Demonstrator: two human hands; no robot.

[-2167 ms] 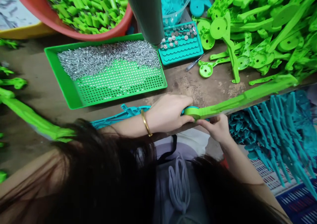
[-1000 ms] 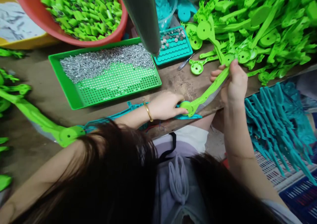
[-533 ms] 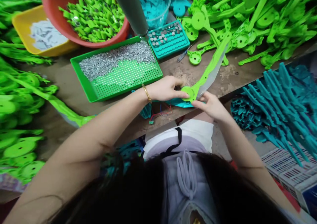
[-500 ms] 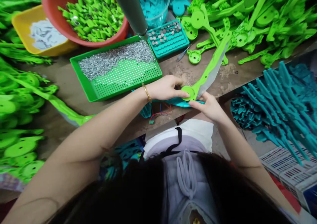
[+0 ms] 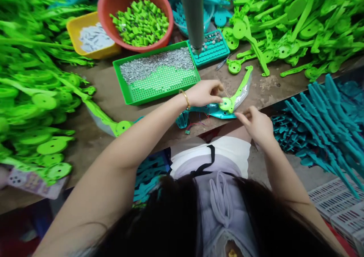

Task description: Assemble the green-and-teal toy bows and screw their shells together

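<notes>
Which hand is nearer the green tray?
Left. The left hand is by the near right corner of the green tray; the right hand is farther off, to the right.

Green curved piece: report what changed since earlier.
The green piece swung from pointing right to slanting forward; the right hand let go of its far end and is back beside the teal piece. The left hand stayed at the round end, the green tray in place.

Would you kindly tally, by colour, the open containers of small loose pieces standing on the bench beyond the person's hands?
Red: 1, the round basin
Yellow: 1, the bin
Green: 1, the perforated tray
Teal: 1, the ridged tray
Clear: 1, the tub, partly hidden by the grey pole
Total: 5
</notes>
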